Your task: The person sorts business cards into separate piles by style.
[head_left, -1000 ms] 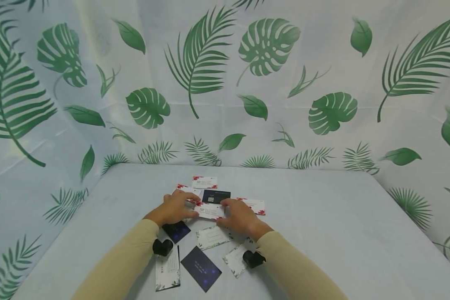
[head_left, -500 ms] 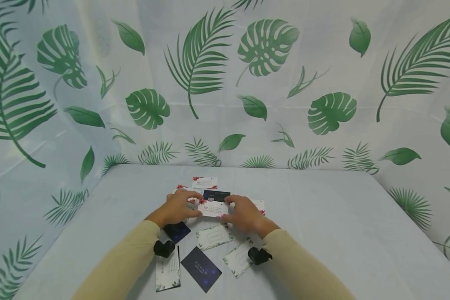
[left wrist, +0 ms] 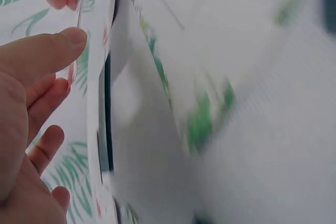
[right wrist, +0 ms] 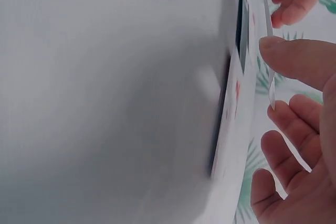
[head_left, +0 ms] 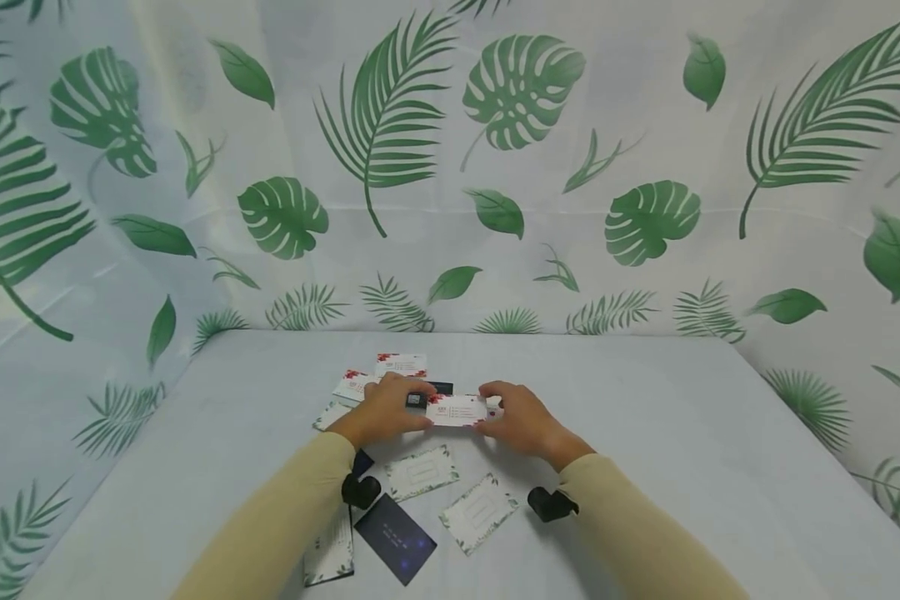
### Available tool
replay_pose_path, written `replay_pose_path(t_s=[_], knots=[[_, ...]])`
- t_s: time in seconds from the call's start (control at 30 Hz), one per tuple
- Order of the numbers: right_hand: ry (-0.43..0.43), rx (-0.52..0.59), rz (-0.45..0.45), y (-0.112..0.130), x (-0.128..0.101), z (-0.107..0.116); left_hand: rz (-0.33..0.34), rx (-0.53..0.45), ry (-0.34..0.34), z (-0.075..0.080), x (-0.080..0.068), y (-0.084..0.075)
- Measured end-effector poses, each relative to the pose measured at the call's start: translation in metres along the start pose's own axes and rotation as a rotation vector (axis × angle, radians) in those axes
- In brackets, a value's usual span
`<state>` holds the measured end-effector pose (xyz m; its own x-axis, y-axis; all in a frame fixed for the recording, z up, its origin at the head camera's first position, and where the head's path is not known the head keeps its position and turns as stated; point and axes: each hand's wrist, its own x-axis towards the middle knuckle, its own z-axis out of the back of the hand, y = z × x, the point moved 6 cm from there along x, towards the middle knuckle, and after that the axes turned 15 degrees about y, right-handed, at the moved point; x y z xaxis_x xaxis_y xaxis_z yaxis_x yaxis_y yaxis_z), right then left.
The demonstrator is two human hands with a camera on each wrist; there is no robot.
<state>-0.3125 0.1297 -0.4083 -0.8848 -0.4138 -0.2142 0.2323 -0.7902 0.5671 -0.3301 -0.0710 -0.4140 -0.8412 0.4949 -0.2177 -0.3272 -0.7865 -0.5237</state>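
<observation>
A white business card with red flowers (head_left: 457, 410) is pinched at its left end by my left hand (head_left: 390, 408) and at its right end by my right hand (head_left: 525, 421). Both wrist views show it edge-on, held off the table: the left thumb (left wrist: 65, 45) lies against it, and so does the right thumb (right wrist: 283, 56). Behind the held card, a black card with a QR code (head_left: 416, 401) is partly covered. Two more red-flowered cards, one at the back (head_left: 401, 364) and one by the left fingers (head_left: 354, 384), lie on the table.
Nearer the body lie two leaf-bordered cards, one in the middle (head_left: 422, 473) and one to the right (head_left: 480, 512). A dark blue card (head_left: 396, 540) and a leaf-printed white card (head_left: 330, 550) are beside the left forearm. A leaf-patterned curtain (head_left: 420, 208) hangs behind the table.
Both hands have moved right with the red-flowered card, which now stands clear of the table. The leaf-bordered card under the right wrist has come into full view.
</observation>
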Motion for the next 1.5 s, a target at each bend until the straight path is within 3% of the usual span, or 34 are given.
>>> replay_pose_path(t_s=[0.27, 0.5, 0.87, 1.13, 1.5], knots=[[-0.007, 0.005, -0.072, -0.027, -0.010, 0.014, -0.020, -0.017, 0.036, -0.011, 0.026, -0.023], [-0.001, 0.008, -0.134, -0.045, -0.012, 0.017, 0.021, 0.007, 0.041, -0.021, 0.041, -0.037], [0.002, 0.032, -0.181, -0.055, -0.011, 0.012, 0.036, 0.051, 0.040, -0.027, 0.047, -0.046], [0.011, 0.052, -0.194, -0.056, -0.009, 0.010, 0.082, 0.045, 0.063, -0.027, 0.046, -0.046], [0.043, 0.005, -0.181, -0.056, -0.007, 0.011, 0.084, 0.054, 0.097, -0.026, 0.044, -0.046]])
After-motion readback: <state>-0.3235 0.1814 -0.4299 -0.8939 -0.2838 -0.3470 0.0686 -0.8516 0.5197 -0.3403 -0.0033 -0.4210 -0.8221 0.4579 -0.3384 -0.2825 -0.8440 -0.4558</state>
